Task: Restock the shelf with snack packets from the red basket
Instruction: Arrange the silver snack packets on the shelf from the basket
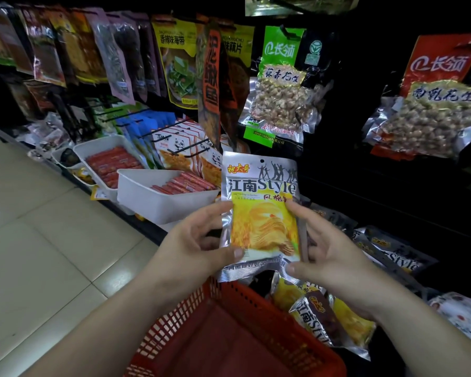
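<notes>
The left arm (pixel 112 319) and right arm (pixel 422 325) reach forward, bare. The left hand (pixel 199 240) pinches a packet's (pixel 261 227) left edge, forefinger high, thumb low. The right hand (pixel 332 254) grips the right edge likewise.

Lighting, for your record: dim overall, brightest on the pale floor tiles (pixel 38 227) at your left, which carry soft glare patches; the shelf (pixel 392 186) recess to your right falls to near black. Foil on the packet (pixel 259 210) you hold glints at its edges, its print sharp; hanging bags (pixel 114 58) toward the top-left corner are soft and bowed by wide-angle distortion
</notes>
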`<control>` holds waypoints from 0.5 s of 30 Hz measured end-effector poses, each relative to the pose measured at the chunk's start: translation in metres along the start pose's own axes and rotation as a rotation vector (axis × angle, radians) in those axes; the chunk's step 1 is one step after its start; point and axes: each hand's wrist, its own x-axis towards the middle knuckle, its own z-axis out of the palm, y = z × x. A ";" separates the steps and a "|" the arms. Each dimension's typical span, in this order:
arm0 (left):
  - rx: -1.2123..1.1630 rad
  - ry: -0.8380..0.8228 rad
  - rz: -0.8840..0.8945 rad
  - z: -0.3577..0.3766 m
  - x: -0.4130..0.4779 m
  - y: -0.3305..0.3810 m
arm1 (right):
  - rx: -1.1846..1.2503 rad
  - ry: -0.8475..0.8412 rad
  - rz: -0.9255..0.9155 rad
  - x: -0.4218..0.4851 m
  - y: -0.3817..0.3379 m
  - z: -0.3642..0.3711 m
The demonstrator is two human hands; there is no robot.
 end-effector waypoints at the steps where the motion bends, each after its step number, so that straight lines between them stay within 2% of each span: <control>1: 0.004 0.015 0.006 0.000 0.001 -0.001 | -0.061 0.027 0.009 0.000 0.000 0.002; 4: 0.107 0.101 0.027 0.000 0.002 -0.003 | -0.221 0.176 0.004 0.002 -0.001 0.013; 6: 0.194 0.165 0.078 0.004 0.001 -0.004 | -0.382 0.273 -0.081 0.002 -0.002 0.018; 7: 0.253 0.189 0.139 0.009 -0.001 -0.005 | -0.389 0.282 -0.133 0.002 -0.003 0.020; 9: 0.400 0.179 0.290 0.025 -0.005 -0.006 | -0.185 0.209 -0.178 0.001 -0.005 0.027; 11: 0.558 0.095 0.439 0.045 -0.011 -0.010 | 0.071 0.071 -0.159 0.001 -0.006 0.036; 12: 0.636 0.051 0.500 0.054 -0.014 -0.014 | 0.124 0.048 -0.138 0.002 -0.004 0.038; 15: 0.729 -0.039 0.532 0.065 -0.019 -0.022 | 0.163 0.208 -0.082 0.008 0.003 0.034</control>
